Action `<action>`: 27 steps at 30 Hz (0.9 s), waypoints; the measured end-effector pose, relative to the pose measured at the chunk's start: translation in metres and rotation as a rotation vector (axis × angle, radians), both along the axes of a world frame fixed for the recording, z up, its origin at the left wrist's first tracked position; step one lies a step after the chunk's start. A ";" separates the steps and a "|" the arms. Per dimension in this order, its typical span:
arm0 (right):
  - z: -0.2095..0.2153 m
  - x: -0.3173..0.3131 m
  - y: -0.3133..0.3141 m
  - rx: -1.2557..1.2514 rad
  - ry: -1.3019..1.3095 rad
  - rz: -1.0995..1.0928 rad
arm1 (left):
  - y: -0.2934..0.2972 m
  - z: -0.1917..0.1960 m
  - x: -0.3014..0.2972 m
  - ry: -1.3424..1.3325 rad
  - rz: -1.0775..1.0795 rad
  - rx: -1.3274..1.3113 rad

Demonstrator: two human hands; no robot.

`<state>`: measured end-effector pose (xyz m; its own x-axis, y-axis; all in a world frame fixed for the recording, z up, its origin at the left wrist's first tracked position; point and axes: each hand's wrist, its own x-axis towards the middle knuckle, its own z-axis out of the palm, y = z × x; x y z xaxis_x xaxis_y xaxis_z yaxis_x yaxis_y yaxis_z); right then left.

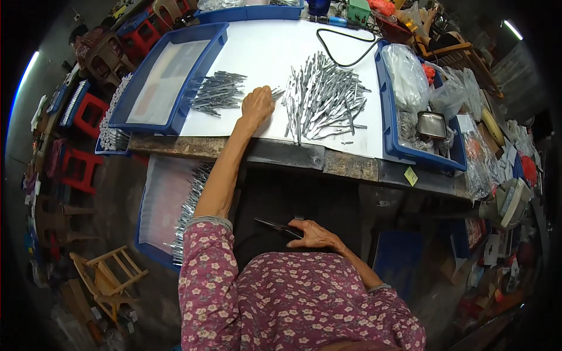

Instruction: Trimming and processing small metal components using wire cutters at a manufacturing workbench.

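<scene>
My left hand (259, 107) is closed over the white work surface, between two piles. A thin grey metal piece (277, 93) pokes out by its fingers. Just left of it lies a smaller pile of slim grey metal pieces (218, 92), and to its right spreads a larger heap of similar pieces (325, 96). Down near my lap, my right hand (319, 235) grips a dark, slim pointed tool (274, 224) whose tip points left. Its exact kind is too dark to make out.
A blue tray (218, 44) lined with white stands left on the table. At the right, another blue tray (389, 117) holds plastic bags and a metal tin (431, 125). A black looped band (333, 58) lies behind the heap. Below the table edge sits a blue-rimmed bin (142, 225) with metal pieces.
</scene>
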<state>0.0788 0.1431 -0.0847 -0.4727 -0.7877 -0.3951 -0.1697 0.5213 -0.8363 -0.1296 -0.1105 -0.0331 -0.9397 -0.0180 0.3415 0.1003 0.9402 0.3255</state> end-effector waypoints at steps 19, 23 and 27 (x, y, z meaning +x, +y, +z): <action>0.022 -0.012 0.017 -0.106 -0.193 -0.142 | 0.013 0.018 0.018 -0.135 -0.014 -0.098; 0.019 -0.016 0.025 -0.338 -0.277 -0.212 | 0.023 0.016 0.019 -0.117 0.076 -0.181; 0.039 -0.020 0.029 -0.474 -0.315 -0.273 | 0.022 0.011 0.022 -0.065 0.091 -0.256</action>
<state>0.0589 0.1719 -0.0454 -0.5997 -0.7785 -0.1853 0.2092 0.0710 -0.9753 -0.1075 -0.0887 -0.0218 -0.9582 -0.0246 0.2849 -0.0020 0.9969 0.0793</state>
